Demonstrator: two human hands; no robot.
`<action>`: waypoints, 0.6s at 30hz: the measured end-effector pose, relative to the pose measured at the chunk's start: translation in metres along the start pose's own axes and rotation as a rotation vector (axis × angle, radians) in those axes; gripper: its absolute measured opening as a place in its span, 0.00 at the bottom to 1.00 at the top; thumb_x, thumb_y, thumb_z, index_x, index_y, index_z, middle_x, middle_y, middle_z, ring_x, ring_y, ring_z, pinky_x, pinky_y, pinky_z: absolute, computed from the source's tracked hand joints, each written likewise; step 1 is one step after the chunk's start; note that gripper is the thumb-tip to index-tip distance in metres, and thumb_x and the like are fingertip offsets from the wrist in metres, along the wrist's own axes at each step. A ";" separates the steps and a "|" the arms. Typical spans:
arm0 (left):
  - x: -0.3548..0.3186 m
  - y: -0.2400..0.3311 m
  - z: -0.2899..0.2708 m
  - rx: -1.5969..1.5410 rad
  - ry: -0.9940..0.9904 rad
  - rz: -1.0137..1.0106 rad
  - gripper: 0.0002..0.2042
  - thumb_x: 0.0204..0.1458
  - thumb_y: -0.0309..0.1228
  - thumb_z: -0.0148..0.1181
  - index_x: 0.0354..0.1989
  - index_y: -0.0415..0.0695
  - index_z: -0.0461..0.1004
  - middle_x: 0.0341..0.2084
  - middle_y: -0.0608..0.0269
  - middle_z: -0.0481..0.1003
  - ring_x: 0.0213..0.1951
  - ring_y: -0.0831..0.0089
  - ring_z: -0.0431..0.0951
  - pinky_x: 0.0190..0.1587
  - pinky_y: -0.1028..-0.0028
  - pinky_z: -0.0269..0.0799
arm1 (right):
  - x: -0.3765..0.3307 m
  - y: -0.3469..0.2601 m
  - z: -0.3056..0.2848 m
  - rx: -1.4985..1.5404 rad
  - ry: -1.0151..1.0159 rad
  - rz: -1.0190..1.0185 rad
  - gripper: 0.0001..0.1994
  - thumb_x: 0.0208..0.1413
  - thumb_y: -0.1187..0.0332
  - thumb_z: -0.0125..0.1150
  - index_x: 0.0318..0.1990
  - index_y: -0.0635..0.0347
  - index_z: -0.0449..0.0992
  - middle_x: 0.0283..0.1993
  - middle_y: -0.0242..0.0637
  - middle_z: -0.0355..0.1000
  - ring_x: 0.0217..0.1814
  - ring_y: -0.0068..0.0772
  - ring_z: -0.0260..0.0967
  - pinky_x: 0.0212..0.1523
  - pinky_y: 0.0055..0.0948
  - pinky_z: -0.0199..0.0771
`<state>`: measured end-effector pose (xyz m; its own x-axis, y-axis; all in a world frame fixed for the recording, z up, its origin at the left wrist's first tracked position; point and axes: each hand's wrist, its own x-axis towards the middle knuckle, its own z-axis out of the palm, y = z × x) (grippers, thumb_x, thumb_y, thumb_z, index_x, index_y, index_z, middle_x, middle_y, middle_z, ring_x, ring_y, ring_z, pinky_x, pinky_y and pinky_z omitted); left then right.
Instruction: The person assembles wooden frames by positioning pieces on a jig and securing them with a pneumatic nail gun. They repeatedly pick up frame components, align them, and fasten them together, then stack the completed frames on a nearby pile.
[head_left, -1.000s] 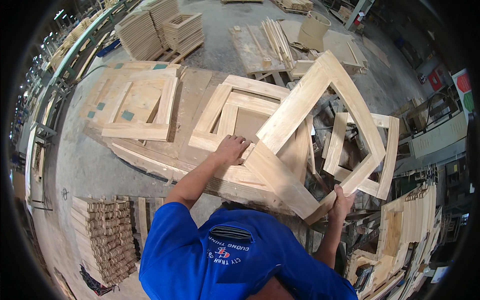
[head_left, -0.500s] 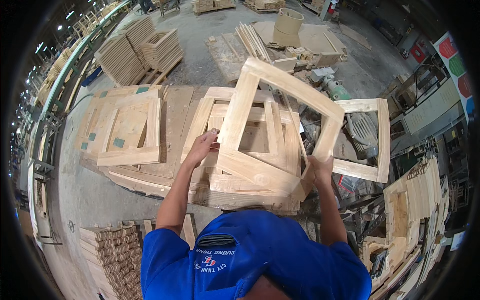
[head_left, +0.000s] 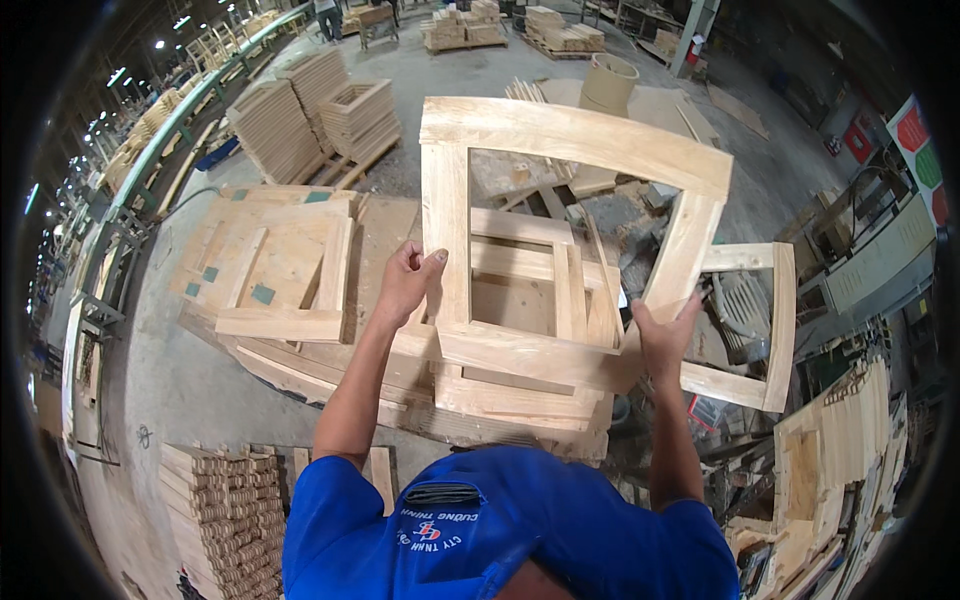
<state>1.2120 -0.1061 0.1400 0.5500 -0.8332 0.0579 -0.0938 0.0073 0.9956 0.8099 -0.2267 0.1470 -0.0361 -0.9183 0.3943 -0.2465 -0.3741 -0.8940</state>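
A pale wooden frame (head_left: 575, 130) is held up, tilted, over the workbench. My right hand (head_left: 665, 340) grips its lower right corner, fingers mostly behind the wood. At its left side, my left hand (head_left: 408, 282) is closed with the thumb against the edge of the upright piece; its other fingers are partly hidden. Beneath, more wooden frames (head_left: 525, 400) lie stacked on the bench and show through the opening. Another wooden frame (head_left: 780, 330) stands out to the right of my right hand.
On the bench's left part, a wooden frame (head_left: 280, 324) lies on a board (head_left: 215, 235) with green patches. Stacked wood pieces (head_left: 225, 510) stand at lower left. Beyond the bench are frame stacks (head_left: 275, 130) and a tan drum (head_left: 608, 85). Curved wood pieces (head_left: 850, 430) lean at right.
The held frame has turned to a more level position, its top left corner moving left and up. My left hand has come onto its left edge. The view has shifted slightly.
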 end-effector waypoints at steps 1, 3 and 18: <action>0.000 0.006 0.003 -0.024 0.019 0.017 0.16 0.61 0.37 0.72 0.44 0.38 0.76 0.26 0.74 0.72 0.28 0.85 0.67 0.30 0.78 0.66 | 0.001 -0.005 -0.004 0.037 0.014 -0.031 0.43 0.49 0.72 0.78 0.70 0.72 0.57 0.57 0.50 0.73 0.57 0.38 0.74 0.60 0.35 0.74; -0.003 0.016 0.005 -0.029 0.042 0.019 0.16 0.60 0.37 0.72 0.45 0.38 0.75 0.26 0.74 0.72 0.28 0.85 0.67 0.30 0.78 0.67 | 0.007 -0.011 -0.004 0.099 -0.013 0.002 0.40 0.49 0.72 0.79 0.67 0.71 0.61 0.56 0.48 0.74 0.57 0.37 0.74 0.59 0.34 0.74; -0.039 -0.067 0.054 0.935 -0.182 -0.459 0.39 0.46 0.59 0.73 0.52 0.31 0.77 0.49 0.41 0.82 0.52 0.49 0.84 0.55 0.57 0.79 | -0.069 0.130 0.020 -0.361 -0.110 0.390 0.35 0.37 0.58 0.78 0.54 0.69 0.75 0.48 0.52 0.82 0.51 0.49 0.82 0.53 0.42 0.80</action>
<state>1.1520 -0.1035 0.0670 0.5693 -0.7190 -0.3988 -0.5531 -0.6937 0.4613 0.7997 -0.2149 -0.0008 -0.0948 -0.9955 0.0065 -0.5529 0.0473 -0.8319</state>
